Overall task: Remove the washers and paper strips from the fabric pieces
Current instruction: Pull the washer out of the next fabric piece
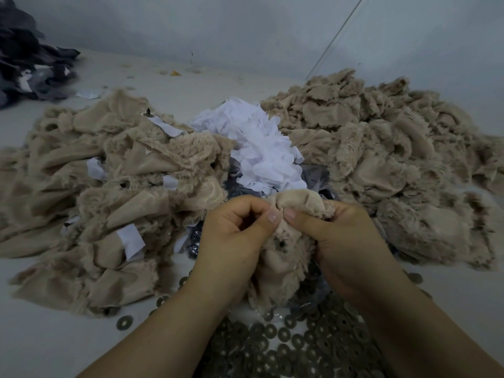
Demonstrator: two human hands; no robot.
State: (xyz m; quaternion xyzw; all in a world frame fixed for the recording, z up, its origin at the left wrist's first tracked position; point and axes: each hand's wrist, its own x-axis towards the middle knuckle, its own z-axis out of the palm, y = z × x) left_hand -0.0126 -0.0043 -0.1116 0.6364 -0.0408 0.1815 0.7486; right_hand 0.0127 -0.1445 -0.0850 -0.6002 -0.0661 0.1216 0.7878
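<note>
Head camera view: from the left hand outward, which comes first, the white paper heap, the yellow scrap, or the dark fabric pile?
1. White paper heap, just beyond the left hand, centre.
2. Yellow scrap, farther back near the wall.
3. Dark fabric pile, far left corner.

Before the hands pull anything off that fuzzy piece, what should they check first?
1. Both hands hold the piece: ok. The left hand and right hand pinch the fuzzy fabric piece at its top edge.
2. Washer on it found: cannot tell. A dark spot shows in the fur, but it is too small to tell.
3. Paper strip on it found: cannot tell. None shows on this side.
4. Place for washers: ok. The washer pile lies just below the hands.
5. Place for paper: ok. The white paper heap lies just behind the hands.
</note>
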